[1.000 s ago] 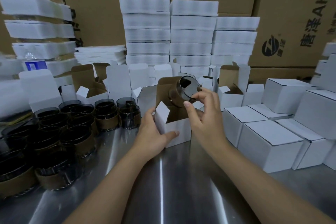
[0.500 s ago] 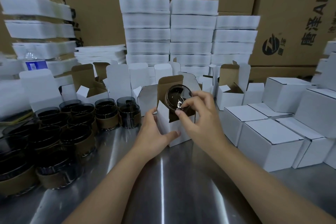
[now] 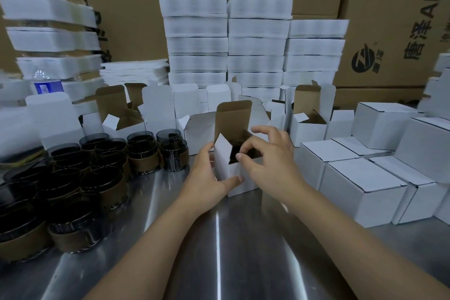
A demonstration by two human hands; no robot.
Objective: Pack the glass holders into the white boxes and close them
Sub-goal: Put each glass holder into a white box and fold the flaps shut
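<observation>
Backdrop, 10 to 2 o'clock: wall of large brown cardboard cartons [image 3: 136,7], black printed lettering and round logo [image 3: 362,58]. Surface, 6 o'clock: bare polished metal table [image 3: 219,238], bright streak of reflected overhead light down centre. No window visible.

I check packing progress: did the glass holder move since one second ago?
Yes. The glass holder went down from in front of the upright lid flap into the open white box.

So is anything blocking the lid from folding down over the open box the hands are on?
The right hand itself: its fingers hang over the mouth of the open box, beneath the upright lid flap. The left side flap also stands untucked. The left hand only steadies the box's side.
</observation>
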